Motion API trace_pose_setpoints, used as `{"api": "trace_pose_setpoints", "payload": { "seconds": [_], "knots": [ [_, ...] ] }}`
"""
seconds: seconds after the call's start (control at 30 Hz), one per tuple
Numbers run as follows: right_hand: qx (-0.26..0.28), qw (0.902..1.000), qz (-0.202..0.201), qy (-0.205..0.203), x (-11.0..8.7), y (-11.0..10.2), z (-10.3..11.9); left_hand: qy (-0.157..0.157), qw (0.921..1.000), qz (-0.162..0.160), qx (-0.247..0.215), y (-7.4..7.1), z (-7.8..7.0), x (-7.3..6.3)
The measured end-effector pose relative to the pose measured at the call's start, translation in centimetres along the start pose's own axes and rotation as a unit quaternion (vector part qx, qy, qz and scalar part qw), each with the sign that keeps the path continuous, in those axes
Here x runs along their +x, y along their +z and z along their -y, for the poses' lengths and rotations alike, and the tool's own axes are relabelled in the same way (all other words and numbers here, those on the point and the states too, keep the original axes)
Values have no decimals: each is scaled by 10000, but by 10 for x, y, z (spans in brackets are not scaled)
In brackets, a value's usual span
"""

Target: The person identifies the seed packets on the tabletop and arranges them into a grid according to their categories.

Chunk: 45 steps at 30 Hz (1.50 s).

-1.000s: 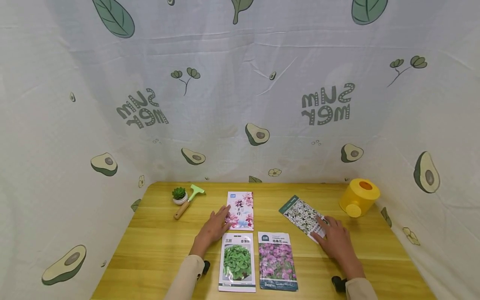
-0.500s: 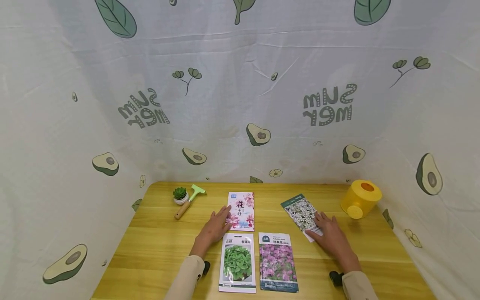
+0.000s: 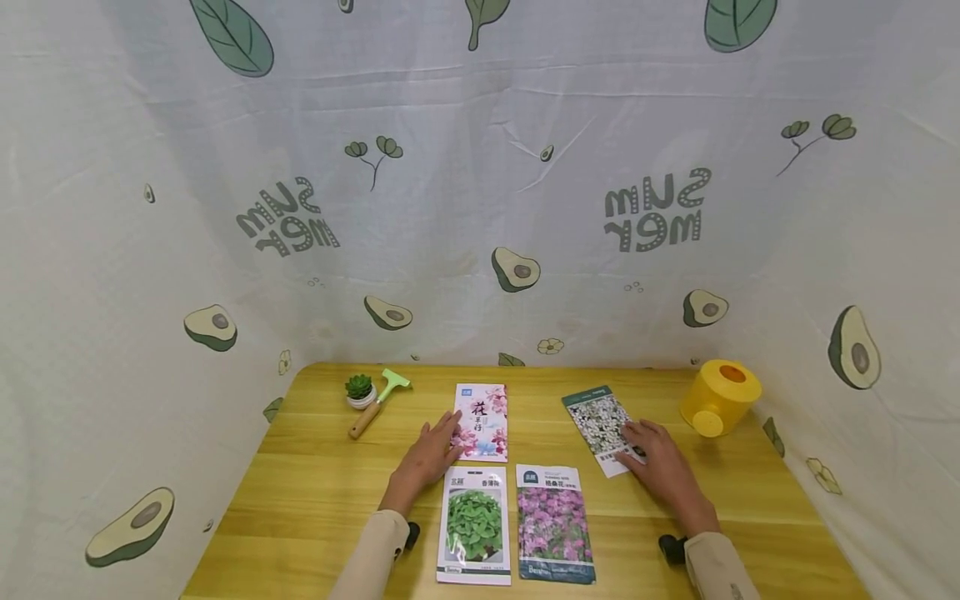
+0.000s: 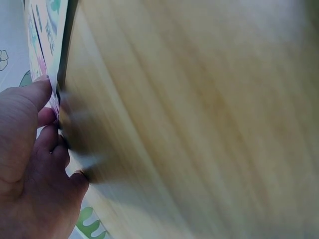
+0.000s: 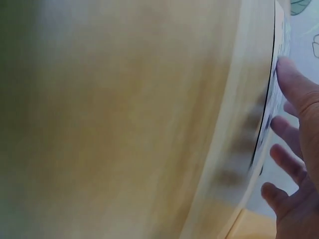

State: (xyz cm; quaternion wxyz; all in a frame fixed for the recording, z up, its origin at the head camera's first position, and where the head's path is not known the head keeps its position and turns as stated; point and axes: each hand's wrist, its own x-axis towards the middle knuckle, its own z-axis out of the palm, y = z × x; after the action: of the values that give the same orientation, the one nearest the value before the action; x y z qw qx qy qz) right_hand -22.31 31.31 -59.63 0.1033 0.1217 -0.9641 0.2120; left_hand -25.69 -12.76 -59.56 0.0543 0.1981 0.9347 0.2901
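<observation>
My left hand (image 3: 428,456) rests its fingertips on the left edge of the pink-blossom seed packet (image 3: 489,417). In the left wrist view its thumb (image 4: 37,93) touches that side of a packet. With spread fingers, my right hand (image 3: 667,468) touches the lower right part of the white-flower seed packet (image 3: 597,421), which lies tilted on the table. The right wrist view shows the right thumb (image 5: 293,82) against this packet's edge. Closer to me lie a green-leaf seed packet (image 3: 474,523) and a purple-flower seed packet (image 3: 555,523), side by side.
At the back left of the wooden table (image 3: 300,500) stand a small potted succulent (image 3: 360,390) and a little green rake (image 3: 380,403) with a wooden handle. A yellow watering can (image 3: 720,397) stands at the back right. A printed curtain (image 3: 450,208) hangs behind.
My right hand has shifted slightly left, turning the white-flower packet to a straighter angle. The left hand and the other packets have stayed in place.
</observation>
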Motion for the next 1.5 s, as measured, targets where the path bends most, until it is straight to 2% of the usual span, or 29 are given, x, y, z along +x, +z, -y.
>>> {"api": "trace_pose_setpoints", "payload": {
  "seconds": [0.1, 0.27, 0.4, 0.6, 1.03, 1.5],
  "knots": [
    [211, 9997, 40, -71, 3, 1, -4, 22, 10000, 22, -7, 1, 0, 0],
    [653, 9960, 612, 57, 6, 1, -7, 35, 10000, 24, -28, 1, -1, -1],
    [739, 9935, 863, 109, 9, 2, -6, 21, 10000, 9, -21, 1, -2, -1],
    [675, 9927, 958, 275, 15, 4, -4, 54, 10000, -32, 8, 0, -2, 0],
    [529, 9928, 1018, 354, 23, 7, 2, 50, 10000, -43, 32, 2, 0, -1],
    [667, 9899, 1120, 559, 28, 11, 2, 96, 9999, -38, -109, 0, 4, -1]
  ]
}}
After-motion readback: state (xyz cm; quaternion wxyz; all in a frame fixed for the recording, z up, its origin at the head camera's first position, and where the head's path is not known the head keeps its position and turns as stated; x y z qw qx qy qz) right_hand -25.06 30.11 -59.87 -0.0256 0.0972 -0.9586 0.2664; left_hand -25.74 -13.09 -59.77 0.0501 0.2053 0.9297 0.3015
